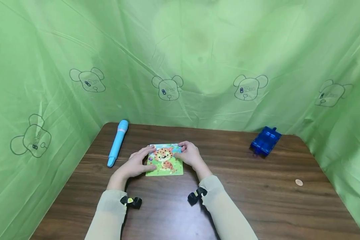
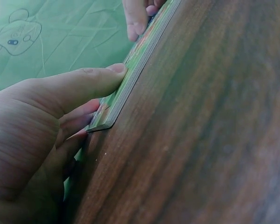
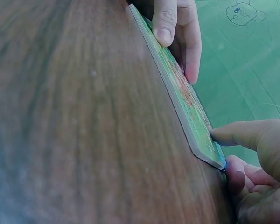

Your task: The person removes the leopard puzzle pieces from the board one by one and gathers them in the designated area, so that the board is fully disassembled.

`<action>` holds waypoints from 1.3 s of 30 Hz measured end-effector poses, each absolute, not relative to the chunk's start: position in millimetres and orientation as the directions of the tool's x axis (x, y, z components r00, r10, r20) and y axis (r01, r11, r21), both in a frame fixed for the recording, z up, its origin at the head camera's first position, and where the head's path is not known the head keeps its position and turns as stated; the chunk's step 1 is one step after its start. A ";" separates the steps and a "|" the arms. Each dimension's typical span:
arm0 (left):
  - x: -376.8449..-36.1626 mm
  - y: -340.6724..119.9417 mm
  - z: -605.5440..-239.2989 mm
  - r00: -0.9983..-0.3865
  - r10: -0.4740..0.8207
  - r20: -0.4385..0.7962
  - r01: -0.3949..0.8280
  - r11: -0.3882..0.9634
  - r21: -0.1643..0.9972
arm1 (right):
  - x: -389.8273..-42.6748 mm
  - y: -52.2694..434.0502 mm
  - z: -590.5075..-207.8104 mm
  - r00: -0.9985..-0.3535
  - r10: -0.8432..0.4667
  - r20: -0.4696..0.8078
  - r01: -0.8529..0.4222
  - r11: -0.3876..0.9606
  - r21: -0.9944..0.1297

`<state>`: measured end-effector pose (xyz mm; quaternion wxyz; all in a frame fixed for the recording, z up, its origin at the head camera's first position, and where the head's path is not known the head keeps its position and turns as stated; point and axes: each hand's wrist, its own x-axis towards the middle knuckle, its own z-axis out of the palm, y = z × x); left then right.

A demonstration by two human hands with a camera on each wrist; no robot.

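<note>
A flat, square puzzle board [image 1: 167,165] with a spotted leopard cub on green and blue lies on the table. My left hand [image 1: 137,163] rests on its left side, thumb and fingers spread and fairly straight over the picture. At the upper right corner, my right hand [image 1: 191,154] pinches the board, with the thumb on its face and the other fingers curled at the edge. In the right wrist view, the right thumb [image 3: 238,134] presses near the corner. The left wrist view shows the left thumb [image 2: 91,84] lying across the board's near edge.
A blue toy microphone [image 1: 117,143] lies to the left of the board. Toward the back right is a translucent blue plastic case [image 1: 266,141]. A small pale oval piece [image 1: 299,182] sits far right. Green curtain [image 1: 198,66] surrounds the wooden table [image 1: 258,193] at the back and sides.
</note>
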<state>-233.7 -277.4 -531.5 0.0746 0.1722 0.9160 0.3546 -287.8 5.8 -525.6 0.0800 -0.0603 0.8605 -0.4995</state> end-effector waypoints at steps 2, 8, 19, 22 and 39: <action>-232.4 -275.9 -533.0 -0.928 0.371 -0.022 0.259 0.687 0.679 | -286.3 6.3 -526.6 -0.980 -0.176 -0.089 -0.012 0.505 -0.863; -226.4 -274.5 -537.0 -0.926 0.378 -0.019 0.268 0.689 0.674 | -283.0 3.7 -526.5 -0.976 -0.172 -0.133 0.020 0.541 -0.841; -221.9 -279.6 -536.8 -0.937 0.349 -0.009 0.250 0.688 0.681 | -289.4 -9.8 -518.5 -0.969 -0.162 -0.187 0.053 0.601 -0.798; -223.8 -280.3 -536.6 -0.937 0.350 -0.007 0.254 0.692 0.676 | -289.9 -10.4 -516.5 -0.968 -0.147 -0.201 0.077 0.589 -0.804; -232.0 -278.1 -532.0 -0.932 0.363 -0.015 0.259 0.694 0.672 | -292.4 7.2 -514.5 -0.970 -0.178 -0.165 0.062 0.477 -0.877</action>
